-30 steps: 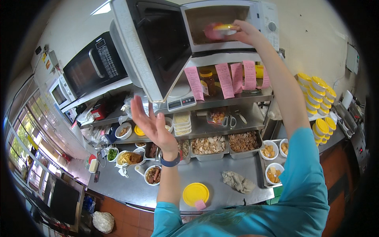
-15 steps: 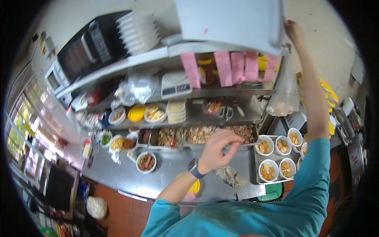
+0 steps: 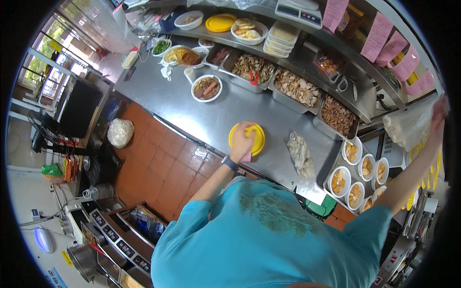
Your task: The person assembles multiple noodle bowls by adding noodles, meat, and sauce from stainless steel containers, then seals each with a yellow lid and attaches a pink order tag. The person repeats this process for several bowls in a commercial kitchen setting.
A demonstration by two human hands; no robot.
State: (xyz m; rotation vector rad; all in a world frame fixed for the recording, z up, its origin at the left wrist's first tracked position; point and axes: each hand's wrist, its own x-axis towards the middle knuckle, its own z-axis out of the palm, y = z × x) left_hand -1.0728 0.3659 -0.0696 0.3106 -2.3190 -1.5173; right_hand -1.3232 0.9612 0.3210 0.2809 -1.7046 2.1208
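On the steel counter, near its front edge, my left hand (image 3: pixel 241 143) lies over a round yellow lid (image 3: pixel 260 140). Its fingers curve across the top toward the rim; whatever is beneath the lid is hidden. A pink slip (image 3: pixel 247 157) pokes out beside it. My right arm stretches far to the right, where my right hand (image 3: pixel 439 113) is blurred at the picture's rim. It is beside a clear plastic bag (image 3: pixel 408 127) hanging by the shelf; the fingers cannot be made out. A crumpled cloth (image 3: pixel 301 154) rests between my arms.
Steel pans of chopped meat (image 3: pixel 297 87) line the counter's back. A white bowl of food (image 3: pixel 206 88) stands left of my left hand. A tray at right holds several white bowls of yellowish chunks (image 3: pixel 339 181). Shelves above carry a scale (image 3: pixel 298 14), scissors (image 3: pixel 342 83) and pink slips (image 3: pixel 377 38).
The view has tilted down and turned. My left hand has come down from above the counter onto the yellow lid. My right hand has left the edge of the big white box above the shelf.
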